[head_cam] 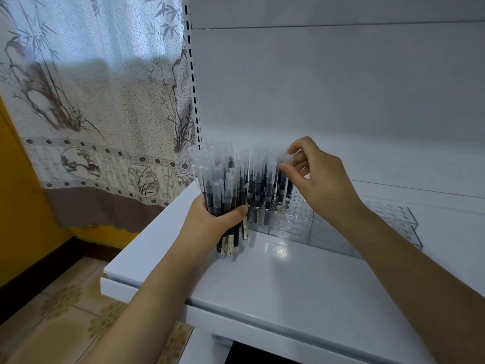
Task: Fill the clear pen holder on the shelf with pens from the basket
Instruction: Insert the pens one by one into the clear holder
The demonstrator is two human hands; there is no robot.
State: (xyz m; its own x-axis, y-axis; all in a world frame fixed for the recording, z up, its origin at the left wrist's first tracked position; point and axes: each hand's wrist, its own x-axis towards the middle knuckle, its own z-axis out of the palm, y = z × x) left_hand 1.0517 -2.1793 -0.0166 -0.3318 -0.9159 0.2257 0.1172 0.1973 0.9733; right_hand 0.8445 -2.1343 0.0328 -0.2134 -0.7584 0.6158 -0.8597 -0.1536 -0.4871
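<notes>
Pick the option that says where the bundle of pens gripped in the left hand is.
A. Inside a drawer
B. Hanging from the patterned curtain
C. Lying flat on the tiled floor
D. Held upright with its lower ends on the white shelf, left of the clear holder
D: the left hand grips the bundle of dark pens with clear caps upright, lower ends on the white shelf, left of the clear perforated plastic pen holder.

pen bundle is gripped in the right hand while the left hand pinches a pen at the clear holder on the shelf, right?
Hands are swapped. The head view shows the left hand gripping the pen bundle, while the right hand pinches a pen at the clear holder on the shelf.
</notes>
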